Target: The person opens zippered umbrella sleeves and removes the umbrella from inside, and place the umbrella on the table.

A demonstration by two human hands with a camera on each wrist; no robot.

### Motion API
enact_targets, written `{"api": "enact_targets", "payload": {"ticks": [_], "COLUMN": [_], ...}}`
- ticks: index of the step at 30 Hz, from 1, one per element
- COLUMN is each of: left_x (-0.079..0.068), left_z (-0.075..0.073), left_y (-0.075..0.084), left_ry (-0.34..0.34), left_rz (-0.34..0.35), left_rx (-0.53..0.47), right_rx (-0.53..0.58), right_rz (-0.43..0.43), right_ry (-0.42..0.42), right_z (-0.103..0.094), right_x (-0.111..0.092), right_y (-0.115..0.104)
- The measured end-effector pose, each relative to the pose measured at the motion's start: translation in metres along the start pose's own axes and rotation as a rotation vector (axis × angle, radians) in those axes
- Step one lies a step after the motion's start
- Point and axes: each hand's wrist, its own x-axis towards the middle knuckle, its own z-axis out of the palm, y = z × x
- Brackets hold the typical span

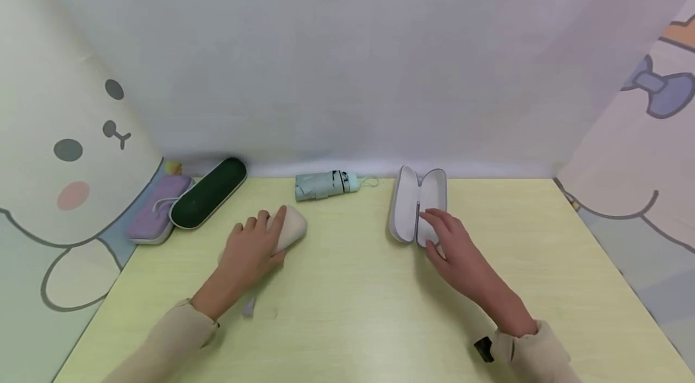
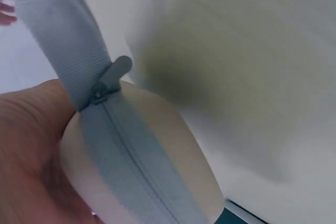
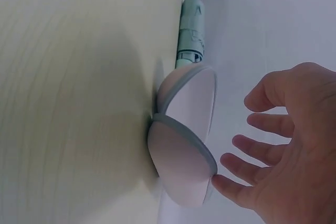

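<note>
My left hand (image 1: pixel 250 253) grips a cream zip case (image 1: pixel 295 227) over the left half of the table. Close up in the left wrist view, a grey zipper (image 2: pixel 137 156) runs along that case, with a grey fabric strap (image 2: pixel 63 35) at its end. A white hinged case (image 1: pixel 404 205), like one for glasses, lies opened out right of centre. Over its near right part hovers my right hand (image 1: pixel 461 253), fingers loosely bent and spread, holding nothing. Seen from the right wrist, the little fingertip is right at the rim of the opened case (image 3: pixel 181 156).
A folded light-blue umbrella (image 1: pixel 320 186) lies near the back edge of the table (image 1: pixel 347 322). At the back left, a dark green case (image 1: pixel 209 193) leans against a purple case (image 1: pixel 154 211). A pale cloth (image 1: pixel 347 69) hangs behind.
</note>
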Motion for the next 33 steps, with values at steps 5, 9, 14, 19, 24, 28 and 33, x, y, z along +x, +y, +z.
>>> {"api": "enact_targets", "payload": {"ticks": [5,9,14,19,24,28,33], "left_x": [-0.004,-0.007,-0.010,-0.010,-0.007,-0.005,0.001], "left_z": [-0.006,-0.012,-0.018,-0.019,-0.017,-0.015,-0.020], "left_y": [0.026,0.044,0.067,0.089,0.107,0.116,0.117], "left_ry": [0.007,-0.015,-0.063,-0.127,-0.127,-0.092,-0.158], "left_rz": [0.078,0.140,0.205,0.278,0.350,0.360,0.325], "left_rx": [0.026,-0.002,-0.070,-0.093,-0.103,-0.107,-0.147], "right_rx": [-0.025,0.005,0.045,0.097,0.156,0.148,0.096], "right_rz": [-0.049,-0.041,-0.029,-0.093,-0.086,-0.107,-0.135], "right_ry": [0.004,-0.054,-0.124,-0.180,-0.289,-0.319,-0.309], "right_z": [0.006,0.010,0.017,0.026,0.038,0.043,0.043], "right_x": [-0.005,-0.007,-0.009,-0.009,-0.011,-0.009,-0.005], "right_y": [-0.011,-0.020,-0.028,-0.037,-0.043,-0.046,-0.046]}}
